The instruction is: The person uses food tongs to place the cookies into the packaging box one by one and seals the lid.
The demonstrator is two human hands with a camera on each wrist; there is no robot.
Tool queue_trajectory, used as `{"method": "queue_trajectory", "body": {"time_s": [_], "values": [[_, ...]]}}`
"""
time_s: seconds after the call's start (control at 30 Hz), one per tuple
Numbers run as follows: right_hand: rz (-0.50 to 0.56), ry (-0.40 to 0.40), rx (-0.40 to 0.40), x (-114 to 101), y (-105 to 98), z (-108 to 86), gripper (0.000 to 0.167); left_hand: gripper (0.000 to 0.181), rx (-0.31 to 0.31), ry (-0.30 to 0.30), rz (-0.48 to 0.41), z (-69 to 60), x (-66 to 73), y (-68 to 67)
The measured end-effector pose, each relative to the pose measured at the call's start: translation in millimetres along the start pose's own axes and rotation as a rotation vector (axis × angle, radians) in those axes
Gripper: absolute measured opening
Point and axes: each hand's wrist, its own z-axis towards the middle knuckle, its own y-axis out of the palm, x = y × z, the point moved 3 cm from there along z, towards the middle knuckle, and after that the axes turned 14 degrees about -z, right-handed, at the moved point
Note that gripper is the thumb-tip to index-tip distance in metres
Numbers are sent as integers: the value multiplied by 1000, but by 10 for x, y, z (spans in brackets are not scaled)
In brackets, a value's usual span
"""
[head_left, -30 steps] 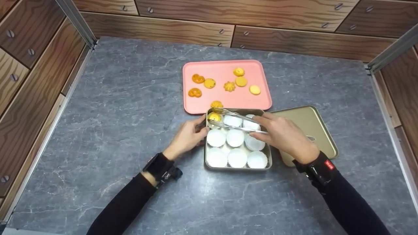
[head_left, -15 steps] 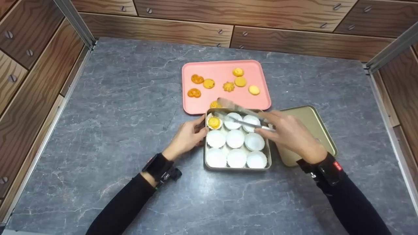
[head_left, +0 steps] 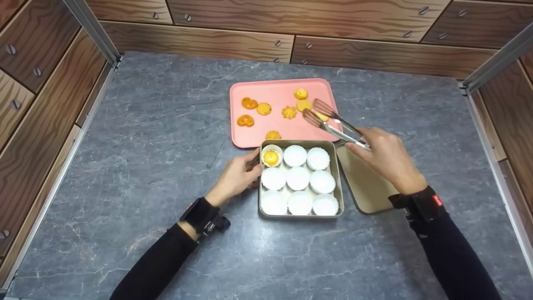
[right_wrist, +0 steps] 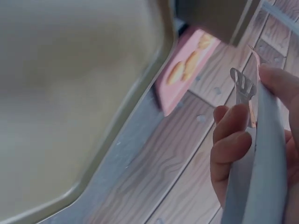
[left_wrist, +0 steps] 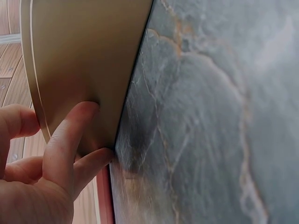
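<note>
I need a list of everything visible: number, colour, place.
table: 1, grey, underneath
tin: 1, gold, on table
paper cups: 9, white, inside tin
cupped cookie: 1, yellow, back-left cup
tray: 1, pink, behind tin
tray cookies: 8, yellow to orange, on tray
lid: 1, gold, right of tin
tongs: 1, silver, over tray
walls: 3, brown, around table
posts: 2, grey, far corners
sleeves: 2, black, foreground
wrist devices: 2, black, beyond sleeves
left hand: 1, bare, touching tin
right hand: 1, bare, holding tongs

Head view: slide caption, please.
Right hand holds tongs over pink tray; left hand touches tin of paper cups.
</note>
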Motion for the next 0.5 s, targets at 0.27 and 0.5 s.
{"method": "queue_trajectory", "body": {"time_s": [0.27, 0.5], "values": [[-41, 60, -24, 202, 91, 14, 45, 61, 1, -14, -47, 7, -9, 10], [-62, 90, -86, 278, 177, 11, 36, 63, -9, -32, -74, -1, 2, 12]]}}
